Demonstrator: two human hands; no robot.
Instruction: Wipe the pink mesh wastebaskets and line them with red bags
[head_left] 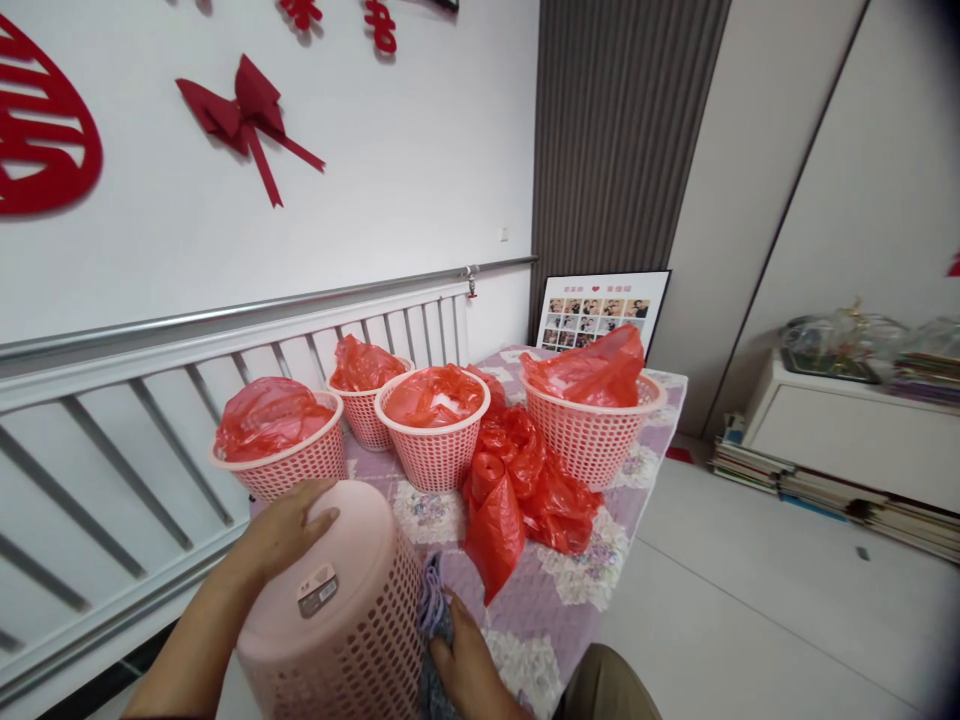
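Note:
A pink plastic wastebasket (345, 580) is tipped with its closed base towards me; a small label is on the base. My left hand (292, 530) lies across the base's far edge, thumb on the flat part, steadying the basket. Bunched in my right hand (469, 655) is a grey-purple cloth (433, 610), pressed against the basket's perforated side. The basket's mouth is out of sight. Just beyond, a roll of red plastic bags (491, 490) and loose red bags (559, 500) lie on the table.
Several other pink baskets with red bag liners (435, 430) stand on the flowered tablecloth (517, 570). A white radiator (172, 440) runs along the left. At the right is a low white cabinet (847, 430); a framed photo board (600, 300) leans behind the table.

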